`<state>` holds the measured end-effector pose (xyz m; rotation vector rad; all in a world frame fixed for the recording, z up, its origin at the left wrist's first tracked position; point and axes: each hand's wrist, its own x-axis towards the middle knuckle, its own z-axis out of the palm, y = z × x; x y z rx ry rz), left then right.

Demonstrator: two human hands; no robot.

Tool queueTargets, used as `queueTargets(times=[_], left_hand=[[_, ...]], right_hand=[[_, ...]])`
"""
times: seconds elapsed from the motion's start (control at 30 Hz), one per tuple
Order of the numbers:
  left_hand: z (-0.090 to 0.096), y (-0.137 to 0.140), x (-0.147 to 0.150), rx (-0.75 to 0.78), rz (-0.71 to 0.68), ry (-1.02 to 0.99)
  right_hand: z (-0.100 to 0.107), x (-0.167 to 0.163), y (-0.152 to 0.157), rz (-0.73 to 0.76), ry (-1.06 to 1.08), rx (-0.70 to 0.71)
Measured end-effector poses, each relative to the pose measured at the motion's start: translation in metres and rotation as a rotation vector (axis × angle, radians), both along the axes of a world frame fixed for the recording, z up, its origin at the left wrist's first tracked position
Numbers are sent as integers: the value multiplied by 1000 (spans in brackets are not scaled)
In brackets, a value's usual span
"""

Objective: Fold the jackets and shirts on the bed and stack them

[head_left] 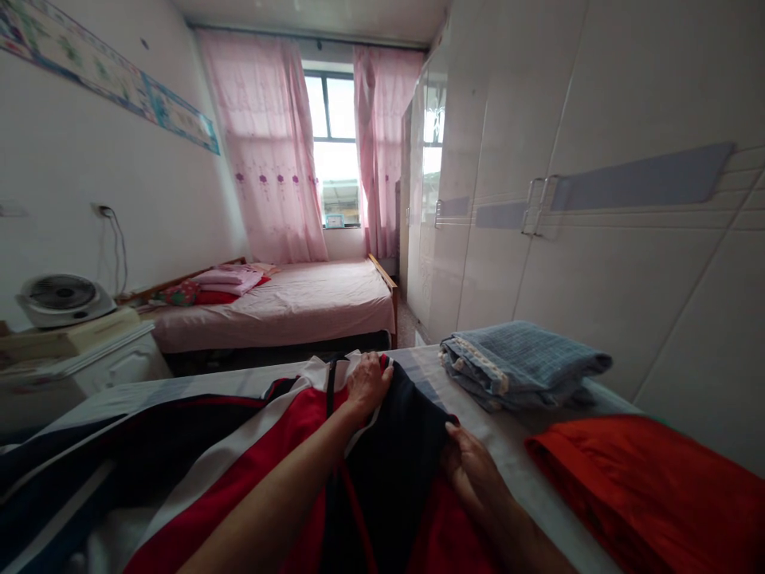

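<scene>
A red, white and navy jacket [268, 446] lies spread over the near bed, one long dark sleeve [179, 426] stretching to the left. At its collar, my left hand [366, 384] is closed on the fabric. My right hand [472, 470] grips the edge of the navy part on the right side, thumb on top and the fingers partly hidden beneath. Between the two hands the navy cloth is drawn fairly flat. The lower part of the jacket runs out of view at the bottom.
Right of the jacket lie a folded blue-grey checked cloth [526, 359] and a folded orange-red cloth [651, 486]. Beyond stands another bed [311, 295] with folded bedding [227, 281]. White wardrobes [598, 271] line the right wall. A fan [64, 298] sits on a cabinet [113, 359] at left.
</scene>
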<state>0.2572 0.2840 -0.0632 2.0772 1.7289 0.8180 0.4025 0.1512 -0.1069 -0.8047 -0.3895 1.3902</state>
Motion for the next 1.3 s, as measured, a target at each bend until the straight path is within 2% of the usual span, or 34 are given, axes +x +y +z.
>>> queueTargets(times=[0.1,0.23,0.4,0.53,0.7,0.9,1.03,1.17,1.23,1.3], left_hand=[[9,-6,0,79,-86,142],[19,0,3,154,-233,313],[17,14,9,86,-347,518],[17,19,7,49,-302,634],[35,25,-1,56,-223,717],[57,38,-17,86,-134,708],[57,41,-15,84,-73,656],[48,22,-5,54,-73,582],[47,0,-6,74,-119,540],[49,-34,-12,98,-207,509]], right_hand=[[1,-1,-1,-1,-16,24],[-2,-2,-2,-2,-22,37],[-1,-3,-2,-11,-7,22],[1,-4,-2,-46,44,30],[-1,-5,-3,-56,54,50],[-2,-4,-3,-70,75,60],[-1,-4,-3,-95,76,49],[-1,-4,-2,-96,82,48],[-1,-3,-1,-96,82,46],[-2,-2,0,-92,79,31]])
